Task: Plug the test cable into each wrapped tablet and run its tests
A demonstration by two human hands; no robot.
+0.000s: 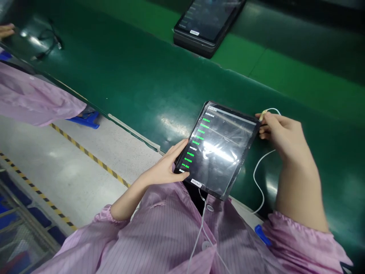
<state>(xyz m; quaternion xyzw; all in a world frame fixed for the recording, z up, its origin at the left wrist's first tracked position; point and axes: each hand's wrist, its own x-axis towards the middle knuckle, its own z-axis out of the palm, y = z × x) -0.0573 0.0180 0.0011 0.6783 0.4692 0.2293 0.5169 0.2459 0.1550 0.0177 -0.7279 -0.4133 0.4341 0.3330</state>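
A black tablet lies tilted at the near edge of the green bench, its lit screen showing a list in green and white text under glossy film. My left hand grips its left edge, thumb on the screen's lower corner and the other fingers partly hidden beneath. At the tablet's upper right corner, my right hand pinches a yellowish plug on a white cable. The plug meets the tablet's edge; whether it is fully inserted I cannot tell.
A stack of tablets sits on the brighter green strip beyond the bench. Black cables lie far left, near another person's hand and pink sleeve. Yellow-black tape marks the floor.
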